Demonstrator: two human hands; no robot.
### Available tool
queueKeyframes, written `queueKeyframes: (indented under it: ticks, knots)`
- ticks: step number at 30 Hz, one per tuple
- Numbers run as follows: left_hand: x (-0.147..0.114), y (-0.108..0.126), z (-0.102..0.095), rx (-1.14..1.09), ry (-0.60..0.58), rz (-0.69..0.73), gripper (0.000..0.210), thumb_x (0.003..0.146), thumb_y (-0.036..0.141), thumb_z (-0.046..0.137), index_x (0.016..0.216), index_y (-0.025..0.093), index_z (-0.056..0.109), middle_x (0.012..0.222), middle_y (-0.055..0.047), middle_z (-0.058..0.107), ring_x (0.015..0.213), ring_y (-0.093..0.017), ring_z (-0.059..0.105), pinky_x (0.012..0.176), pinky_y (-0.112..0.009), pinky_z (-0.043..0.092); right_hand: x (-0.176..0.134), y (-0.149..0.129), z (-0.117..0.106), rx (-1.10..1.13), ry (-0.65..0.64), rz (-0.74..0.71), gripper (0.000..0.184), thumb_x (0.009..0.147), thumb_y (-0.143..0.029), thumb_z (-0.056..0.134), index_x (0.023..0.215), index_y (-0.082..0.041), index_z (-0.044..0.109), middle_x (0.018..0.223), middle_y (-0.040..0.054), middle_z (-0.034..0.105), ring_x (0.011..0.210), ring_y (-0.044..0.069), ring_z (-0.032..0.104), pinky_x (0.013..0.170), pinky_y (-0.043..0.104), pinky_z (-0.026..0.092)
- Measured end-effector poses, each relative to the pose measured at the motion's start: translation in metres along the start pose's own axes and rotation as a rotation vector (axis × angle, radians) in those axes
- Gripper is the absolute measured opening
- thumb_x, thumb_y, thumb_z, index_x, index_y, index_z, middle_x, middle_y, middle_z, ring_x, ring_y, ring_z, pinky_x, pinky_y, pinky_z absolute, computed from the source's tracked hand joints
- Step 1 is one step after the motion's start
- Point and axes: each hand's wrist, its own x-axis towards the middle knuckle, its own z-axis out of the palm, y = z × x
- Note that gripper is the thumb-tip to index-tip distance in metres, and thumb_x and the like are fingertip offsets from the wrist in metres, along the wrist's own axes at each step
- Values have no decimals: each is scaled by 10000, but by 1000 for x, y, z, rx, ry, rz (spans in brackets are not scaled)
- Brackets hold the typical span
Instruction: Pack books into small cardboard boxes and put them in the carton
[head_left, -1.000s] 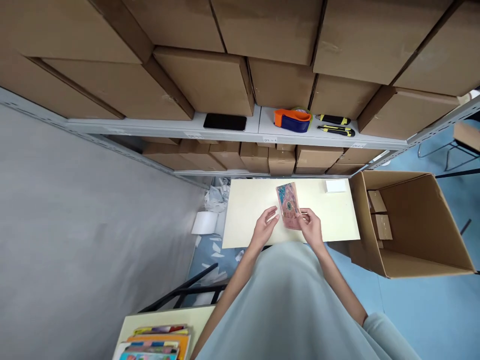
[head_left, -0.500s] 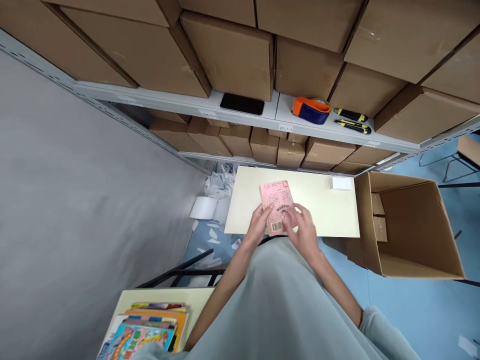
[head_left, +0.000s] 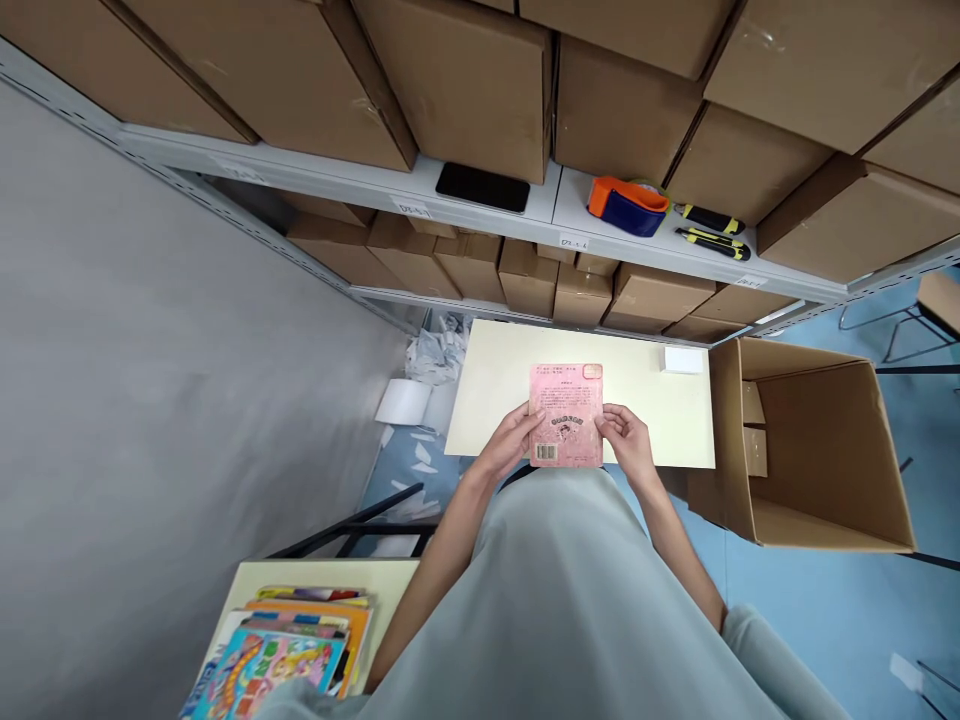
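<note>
A pink book (head_left: 566, 415) with a barcode at its lower left corner and a red stamp-like mark at its upper right is held up between my hands. Its printed cover faces me. My left hand (head_left: 513, 440) grips the left edge, thumb on the front and fingers behind. On the opposite edge, my right hand (head_left: 628, 438) pinches the cover between thumb and fingers. Beneath the book lies the pale yellow table (head_left: 487, 390), with a small white stack (head_left: 681, 360) near its far right corner.
A large open cardboard box (head_left: 825, 450) stands right of the table. Ahead, a shelf (head_left: 337, 185) carries cartons, a black phone (head_left: 482, 187), an orange and blue strap roll (head_left: 628, 206) and utility knives (head_left: 712, 243). Colourful books (head_left: 277, 660) lie lower left. Crumpled paper (head_left: 435, 355) sits by the wall.
The pink book has turned from a slant to upright and squarely facing me. My right hand has moved from over its front to its right edge and now grips it.
</note>
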Motion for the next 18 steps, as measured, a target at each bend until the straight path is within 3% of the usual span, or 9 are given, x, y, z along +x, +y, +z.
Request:
queueKeyframes:
  ticks: [7, 13, 15, 18]
  knots:
    - [6, -1, 8, 111, 7, 71, 575, 828, 570, 882, 1262, 213, 762, 1267, -111, 807, 1271, -323, 720, 1146, -450, 549, 5, -6, -3, -23, 37, -9, 442, 764, -563, 885, 1021, -224, 762, 955, 63, 790, 894, 215, 735, 835, 353, 618]
    - [21, -15, 5, 94, 141, 88, 569, 803, 609, 890, 1181, 204, 763, 1313, -123, 786, 1290, -318, 692, 1147, -444, 520, -7, -20, 11, -180, 64, -90, 340, 887, -502, 777, 1074, -218, 769, 923, 50, 780, 803, 199, 712, 773, 345, 599]
    - [26, -21, 4, -17, 164, 54, 574, 846, 666, 827, 1181, 206, 754, 1340, -127, 774, 1309, -309, 684, 1141, -432, 521, -14, -24, 28, -227, 19, -129, 304, 939, -473, 728, 1107, -224, 775, 989, 56, 786, 810, 193, 720, 772, 341, 607]
    - [29, -29, 5, -199, 93, -23, 618, 930, 729, 679, 1230, 191, 736, 1325, -148, 776, 1272, -323, 707, 1102, -471, 558, -26, -24, 56, -263, -179, -227, 302, 970, -442, 717, 1194, -251, 784, 1196, 77, 781, 970, 211, 756, 858, 349, 630]
